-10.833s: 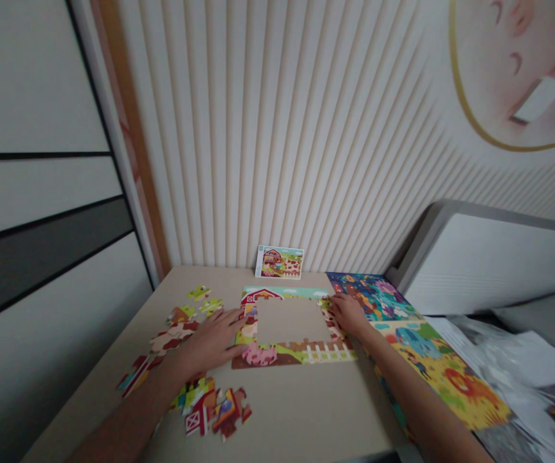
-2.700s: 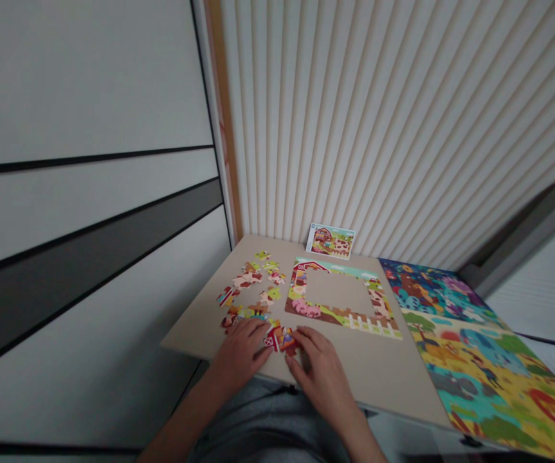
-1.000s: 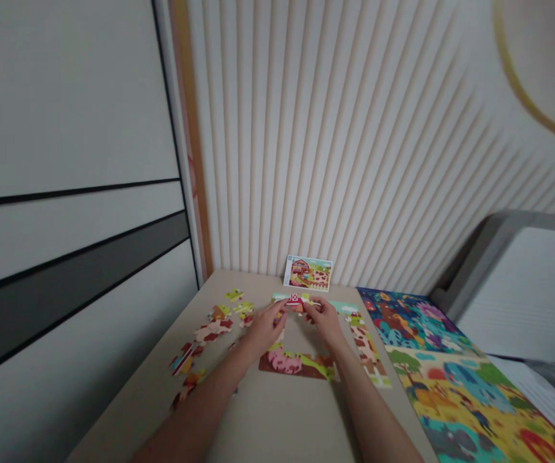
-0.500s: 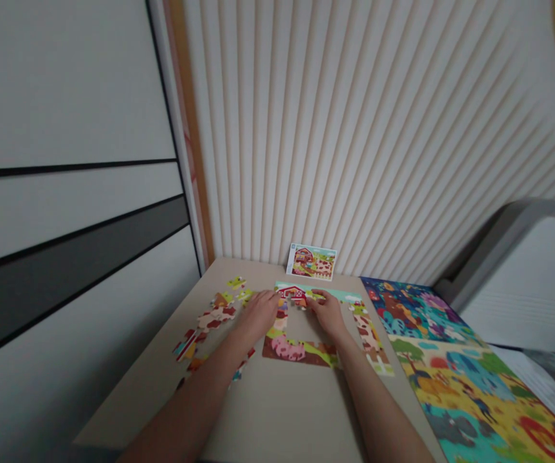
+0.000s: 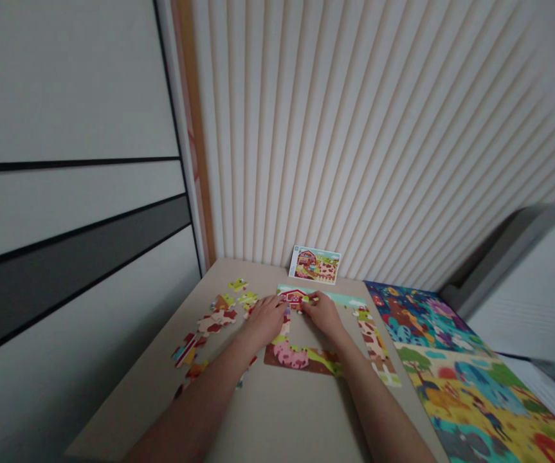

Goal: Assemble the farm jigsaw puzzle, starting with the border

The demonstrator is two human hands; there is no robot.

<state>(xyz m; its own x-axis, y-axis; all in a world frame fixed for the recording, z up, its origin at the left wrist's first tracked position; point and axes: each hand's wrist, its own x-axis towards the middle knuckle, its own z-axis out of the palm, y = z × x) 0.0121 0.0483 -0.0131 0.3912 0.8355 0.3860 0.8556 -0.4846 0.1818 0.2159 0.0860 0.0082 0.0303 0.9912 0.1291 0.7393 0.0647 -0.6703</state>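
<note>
A partly joined jigsaw puzzle (image 5: 301, 358) lies on the table as a frame of farm pictures with an open middle. Near its top left, both my hands meet at the red barn section (image 5: 292, 296). My left hand (image 5: 268, 318) lies with fingers stretched over the barn's left edge, fingertips pressed on the pieces. On the barn's right side, the bent fingers of my right hand (image 5: 323, 313) pinch a puzzle piece (image 5: 301, 306), mostly hidden by the fingertips. Left of my left hand are loose puzzle pieces (image 5: 217, 319), some overlapping.
A picture card (image 5: 314, 265) of the farm scene leans against the ribbed wall (image 5: 267, 128) behind the table (image 5: 277, 424). To the right lie a dark blue picture puzzle (image 5: 422, 315) and a yellow animal puzzle (image 5: 480, 399). A pale cabinet (image 5: 74, 83) stands at the left.
My right hand has moved slightly left, towards my left hand. The gap in the barn's middle now shows a window picture. The view has shifted a little.
</note>
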